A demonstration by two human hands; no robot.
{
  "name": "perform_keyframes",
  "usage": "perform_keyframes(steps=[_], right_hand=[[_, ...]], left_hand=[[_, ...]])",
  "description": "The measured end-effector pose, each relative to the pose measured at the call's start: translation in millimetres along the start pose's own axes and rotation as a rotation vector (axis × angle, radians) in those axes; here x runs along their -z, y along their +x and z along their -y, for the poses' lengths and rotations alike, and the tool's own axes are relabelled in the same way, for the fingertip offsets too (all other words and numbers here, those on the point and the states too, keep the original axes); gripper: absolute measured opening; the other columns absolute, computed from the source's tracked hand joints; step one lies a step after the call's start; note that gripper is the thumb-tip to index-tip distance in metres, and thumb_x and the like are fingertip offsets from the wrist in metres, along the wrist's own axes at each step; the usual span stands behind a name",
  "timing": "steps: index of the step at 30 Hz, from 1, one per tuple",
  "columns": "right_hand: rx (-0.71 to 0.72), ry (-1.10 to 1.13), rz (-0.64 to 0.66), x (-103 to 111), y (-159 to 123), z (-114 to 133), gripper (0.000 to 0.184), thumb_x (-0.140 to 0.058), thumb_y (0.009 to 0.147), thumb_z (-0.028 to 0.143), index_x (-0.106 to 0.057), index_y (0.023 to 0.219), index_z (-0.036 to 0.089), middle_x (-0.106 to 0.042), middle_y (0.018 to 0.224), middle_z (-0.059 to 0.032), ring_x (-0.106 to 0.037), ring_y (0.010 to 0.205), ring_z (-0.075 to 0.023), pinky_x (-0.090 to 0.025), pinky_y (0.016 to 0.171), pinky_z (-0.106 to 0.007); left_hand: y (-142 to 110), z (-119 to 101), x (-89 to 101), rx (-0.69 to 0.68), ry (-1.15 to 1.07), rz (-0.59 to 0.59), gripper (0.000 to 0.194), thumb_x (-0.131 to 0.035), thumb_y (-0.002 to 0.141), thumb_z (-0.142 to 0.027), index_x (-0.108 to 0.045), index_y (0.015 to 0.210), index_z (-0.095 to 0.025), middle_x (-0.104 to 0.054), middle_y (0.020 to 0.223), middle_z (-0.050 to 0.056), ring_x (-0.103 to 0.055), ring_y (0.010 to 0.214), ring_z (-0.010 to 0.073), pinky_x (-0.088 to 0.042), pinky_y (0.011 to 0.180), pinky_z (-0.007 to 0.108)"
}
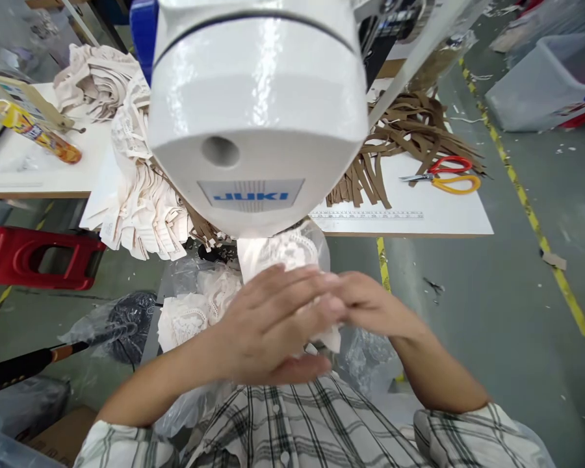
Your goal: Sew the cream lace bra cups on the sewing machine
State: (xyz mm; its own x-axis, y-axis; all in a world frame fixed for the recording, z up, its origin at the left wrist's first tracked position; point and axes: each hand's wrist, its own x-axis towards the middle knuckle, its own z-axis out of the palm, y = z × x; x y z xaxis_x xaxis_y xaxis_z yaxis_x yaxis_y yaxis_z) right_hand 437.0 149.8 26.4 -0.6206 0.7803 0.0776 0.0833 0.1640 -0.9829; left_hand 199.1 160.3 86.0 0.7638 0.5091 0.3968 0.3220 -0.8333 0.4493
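Note:
Below the head of a white JUKI sewing machine [258,130], a cream lace fabric piece [290,250] reaches toward me. My left hand [283,325] lies across this fabric, palm down, with its fingers stretched out and its thumb apart. Close against its fingertips is my right hand [368,299], slightly blurred; its fingers are mostly hidden behind the left ones, so their grip does not show. A pale corner of fabric [331,339] hangs out under both hands. The machine's head hides the needle area.
Cream lace pieces [182,322] are heaped left of my hands, with stacked cream pieces [143,211] beyond. Brown fabric strips [404,133], scissors [448,174] and a ruler [370,215] lie right on the white table [448,218]. A red stool [39,257] stands left.

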Motion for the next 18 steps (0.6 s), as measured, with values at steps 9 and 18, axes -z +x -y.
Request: perform_keyframes(steps=[9,18], right_hand=[[-0.078,-0.300,0.024,3.0,42.4,15.7,0.023,-0.059,0.098,0.036,-0.072,0.088,0.021,-0.070,0.073,0.0013,-0.061,0.067,-0.0131,-0.042,0.096,-0.034],[-0.324,-0.193,-0.143,17.9,87.0,-4.4,0.032,-0.062,0.092,0.042,-0.069,0.074,0.017,-0.061,0.067,0.0012,-0.055,0.066,-0.0138,-0.036,0.062,-0.026]], left_hand=[[-9.7,46.0,18.5,0.690,-0.247,0.280,0.037,-0.058,0.095,-0.042,-0.057,0.066,-0.018,-0.057,0.059,-0.001,-0.047,0.052,0.0107,-0.033,0.049,0.023],[0.4,99.5,22.3,0.885,-0.165,0.051,0.040,-0.068,0.083,-0.040,-0.045,0.056,-0.020,-0.038,0.049,-0.005,-0.038,0.049,0.0104,-0.030,0.047,0.024]])
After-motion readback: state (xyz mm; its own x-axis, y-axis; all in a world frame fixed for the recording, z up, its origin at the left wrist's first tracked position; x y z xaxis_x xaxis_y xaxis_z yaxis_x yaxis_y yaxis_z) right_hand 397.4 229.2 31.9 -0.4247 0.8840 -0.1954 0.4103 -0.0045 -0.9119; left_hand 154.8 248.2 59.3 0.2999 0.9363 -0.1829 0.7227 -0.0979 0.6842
